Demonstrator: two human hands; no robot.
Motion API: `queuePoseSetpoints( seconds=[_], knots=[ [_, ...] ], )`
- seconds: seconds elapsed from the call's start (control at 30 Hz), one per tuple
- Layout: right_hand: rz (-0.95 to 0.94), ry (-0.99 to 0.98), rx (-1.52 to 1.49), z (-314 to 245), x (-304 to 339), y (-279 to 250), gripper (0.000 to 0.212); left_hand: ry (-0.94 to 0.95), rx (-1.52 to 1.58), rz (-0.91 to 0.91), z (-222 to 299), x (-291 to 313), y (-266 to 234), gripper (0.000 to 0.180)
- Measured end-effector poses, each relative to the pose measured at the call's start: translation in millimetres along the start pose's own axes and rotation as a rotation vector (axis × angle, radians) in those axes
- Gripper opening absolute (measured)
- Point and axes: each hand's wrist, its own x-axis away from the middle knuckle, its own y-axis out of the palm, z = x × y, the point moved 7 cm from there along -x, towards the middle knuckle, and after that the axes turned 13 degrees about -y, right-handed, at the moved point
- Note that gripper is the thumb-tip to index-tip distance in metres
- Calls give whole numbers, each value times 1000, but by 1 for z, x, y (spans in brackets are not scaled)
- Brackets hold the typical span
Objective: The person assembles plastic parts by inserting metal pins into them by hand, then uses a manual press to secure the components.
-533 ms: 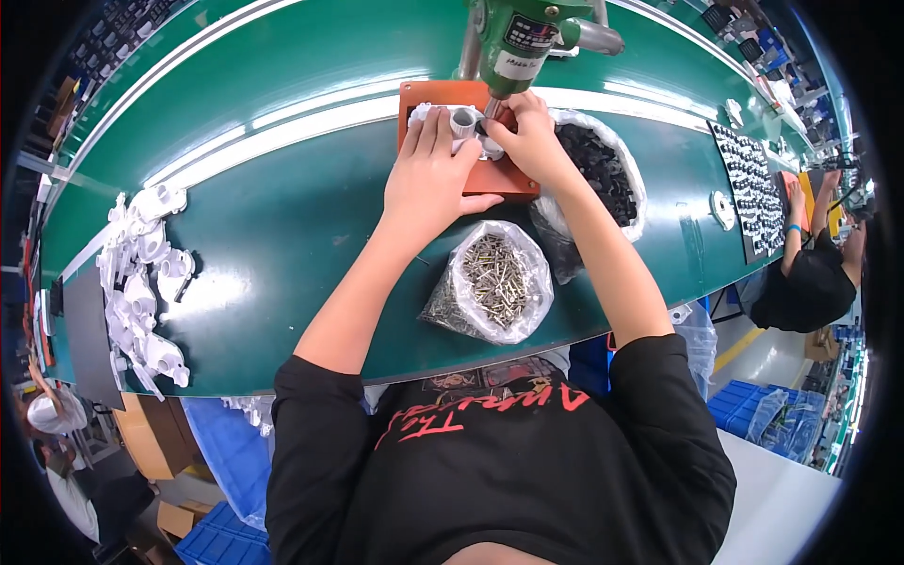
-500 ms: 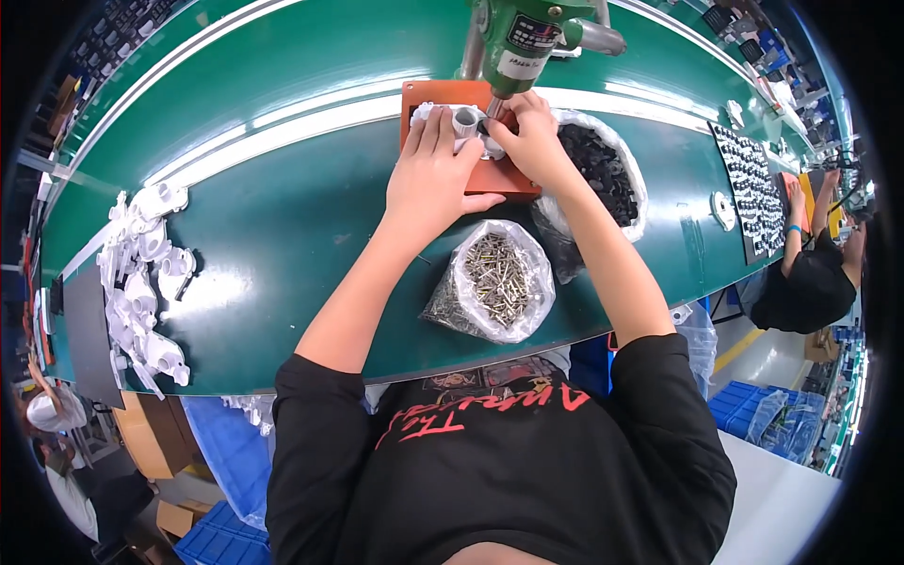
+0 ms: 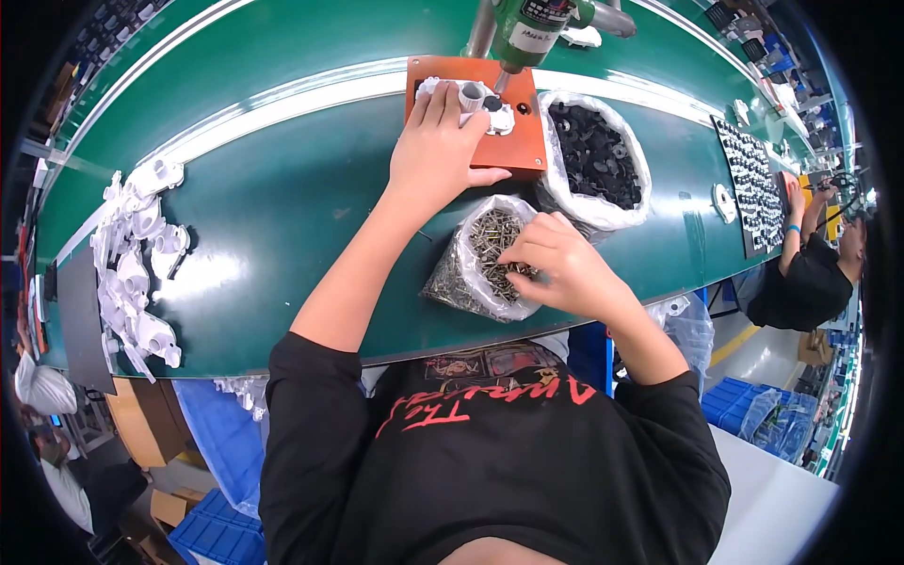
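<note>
Gone from the orange block point(image 3: 516, 153), the right hand point(image 3: 570, 270) curls fingers into a bag point(image 3: 463, 275) of screws point(image 3: 496, 229) by the near edge of the worktop point(image 3: 282, 188), grip unclear, leaving the left hand point(image 3: 433, 151), fingers extended, alone on the white part point(image 3: 504, 120) atop the block farther back

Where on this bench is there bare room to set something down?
On the green bench, the widest bare patch lies between the white parts and the left forearm; a smaller one, between the bag of black pieces and white disc. It is crowded around the orange block, bag of metal pins, left hand and right hand.
</note>
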Motion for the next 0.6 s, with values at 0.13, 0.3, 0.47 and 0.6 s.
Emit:
queuePoseSetpoints(
  seconds=[0.13,0.3,0.47,0.6],
  knots=[
    [55,-47,82,-4,1,-2,17,5,-16,-5,1,0,1,74],
    [45,-64,131,-7,1,-1,16,-4,-11,-2,-1,2,2,73],
    [18,-93,220,-9,-2,2,12,-7,-11,-13,1,1,0,73],
    [-45,-118,304,-13,-7,5,9,-3,9,-3,0,1,-1,73]
  ],
)
